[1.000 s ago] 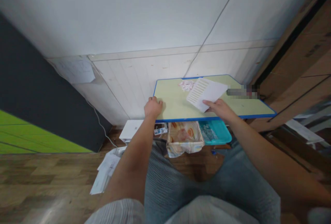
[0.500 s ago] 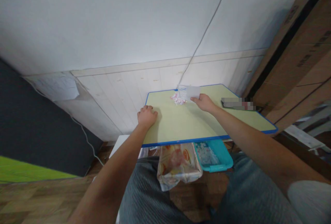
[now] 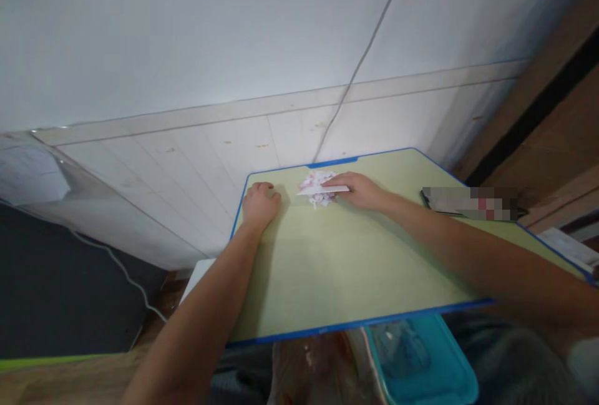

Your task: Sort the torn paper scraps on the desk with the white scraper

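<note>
My right hand (image 3: pixel 358 190) grips a stiff white card (image 3: pixel 322 190) by its right end, tilted so that it shows nearly edge-on. The card is over a small heap of white and pink scraps, seemingly paper (image 3: pixel 320 177), near the back of the pale yellow table (image 3: pixel 322 255). Whether the card touches the heap I cannot tell. Away to the left, my left hand (image 3: pixel 261 205) rests palm down by the table's left edge, fingers a little bent and apart, holding nothing.
A dark flat object with a blurred-out top (image 3: pixel 468 203) lies at the table's right. Under the front edge are a turquoise bin (image 3: pixel 449 361) and a bag-lined container (image 3: pixel 309 370). The wall (image 3: pixel 187 49) stands behind, with a cable (image 3: pixel 358 68) running down it.
My right hand has lowered the card from raised and facing me to tilted nearly edge-on over the scraps. The view has moved closer to the table. My left hand stays near the left edge.
</note>
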A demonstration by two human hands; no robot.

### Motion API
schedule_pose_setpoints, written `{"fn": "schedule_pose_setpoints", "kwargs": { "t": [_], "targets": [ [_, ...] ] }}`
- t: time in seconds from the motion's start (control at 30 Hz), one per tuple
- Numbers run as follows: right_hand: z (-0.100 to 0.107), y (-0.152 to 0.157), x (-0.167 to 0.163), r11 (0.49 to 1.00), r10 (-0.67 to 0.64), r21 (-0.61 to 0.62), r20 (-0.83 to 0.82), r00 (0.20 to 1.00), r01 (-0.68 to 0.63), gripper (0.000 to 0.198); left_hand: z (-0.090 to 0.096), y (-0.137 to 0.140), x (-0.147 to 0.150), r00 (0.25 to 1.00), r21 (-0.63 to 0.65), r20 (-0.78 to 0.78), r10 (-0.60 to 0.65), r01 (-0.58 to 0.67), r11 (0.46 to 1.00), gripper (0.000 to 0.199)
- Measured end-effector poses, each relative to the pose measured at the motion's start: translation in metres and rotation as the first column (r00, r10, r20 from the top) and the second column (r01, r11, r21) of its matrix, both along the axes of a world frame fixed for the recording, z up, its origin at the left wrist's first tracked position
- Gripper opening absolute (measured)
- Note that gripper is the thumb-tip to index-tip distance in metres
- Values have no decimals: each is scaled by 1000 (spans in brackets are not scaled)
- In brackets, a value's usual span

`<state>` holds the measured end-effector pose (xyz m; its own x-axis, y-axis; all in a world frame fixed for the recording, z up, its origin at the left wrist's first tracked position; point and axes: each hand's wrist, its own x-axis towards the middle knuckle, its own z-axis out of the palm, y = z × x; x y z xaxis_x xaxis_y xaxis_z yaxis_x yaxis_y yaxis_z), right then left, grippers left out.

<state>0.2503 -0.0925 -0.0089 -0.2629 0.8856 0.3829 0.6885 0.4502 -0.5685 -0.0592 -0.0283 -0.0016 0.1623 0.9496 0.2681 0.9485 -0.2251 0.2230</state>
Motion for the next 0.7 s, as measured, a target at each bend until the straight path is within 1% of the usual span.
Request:
{"fn": "schedule_pose_setpoints", "kwargs": {
  "t": [0.07,0.13,0.17,0.23,0.37,0.5,0.7],
  "targets": [
    [-2,-2,6,998,52,40,-19,998,-51,43,-2,-2,0,999,16,16,-29,29,999,42],
    [-4,-5,11,995,48,95,-62,997,-42,40,-2,-4,1,999,21,28,-33,32,999,42],
    [-4,-6,12,995,32,99,-85,996,-24,38,-1,-4,1,999,18,32,-33,32,999,41],
    [-4,-8,13,997,29,78,-98,995,-22,37,0,-3,0,998,16,44,-37,37,999,39],
    [-3,-11,14,991,128,44,-69,989,-125,36,2,1,-2,996,-7,74,-46,47,999,37],
    [2,-15,17,994,110,16,-54,992,-109,34,2,1,-4,996,-39,88,-33,37,999,35],
    [8,-23,22,984,177,0,8,984,-177,42,0,-2,-5,995,-28,94,-39,42,999,35]
  ]
}}
